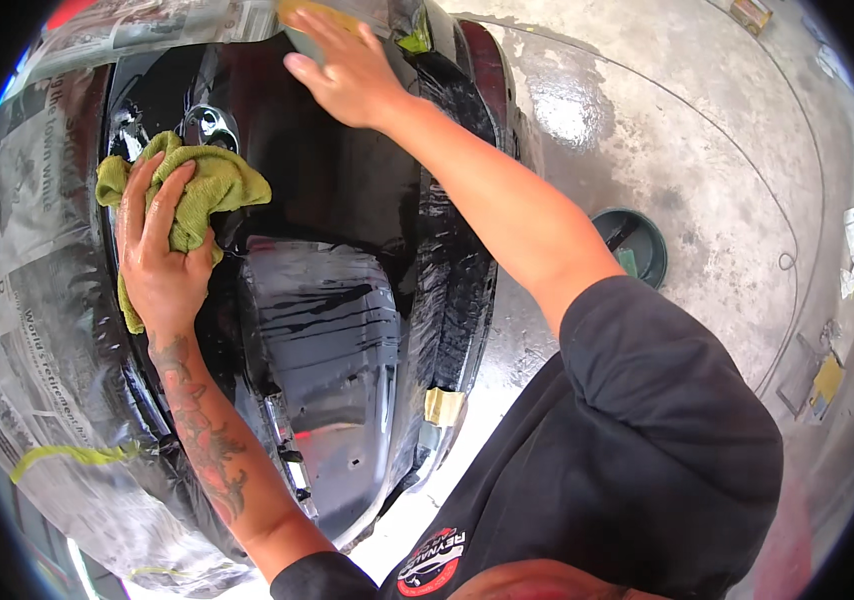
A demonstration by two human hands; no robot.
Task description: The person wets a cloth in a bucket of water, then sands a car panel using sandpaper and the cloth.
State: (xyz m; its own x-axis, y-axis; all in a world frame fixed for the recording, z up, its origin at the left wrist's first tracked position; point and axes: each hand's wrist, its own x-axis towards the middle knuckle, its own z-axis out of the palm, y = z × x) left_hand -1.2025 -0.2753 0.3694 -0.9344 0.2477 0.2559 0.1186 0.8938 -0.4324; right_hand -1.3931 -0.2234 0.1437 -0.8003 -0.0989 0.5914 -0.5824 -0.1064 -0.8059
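Green cloth [209, 190] is gripped, bunched, by the left hand [165, 268] at 10 o'clock, against the black car panel [307, 165]. Farther off, at 11 o'clock, a yellowish pad [332, 10] is partly covered by the right hand [352, 80], fingers extended; whether it is gripped cannot be told. Judgement: pad best kept flat, panel wiped often.

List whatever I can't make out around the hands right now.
Head view: whatever lies directly under the green cloth, hidden by the cloth and the left hand.
Head view: the far side of the yellow-orange item at the right hand, cut off by the top edge; its kind is unclear.
Head view: part of the dark bucket, behind the right arm; its contents are too small to identify.
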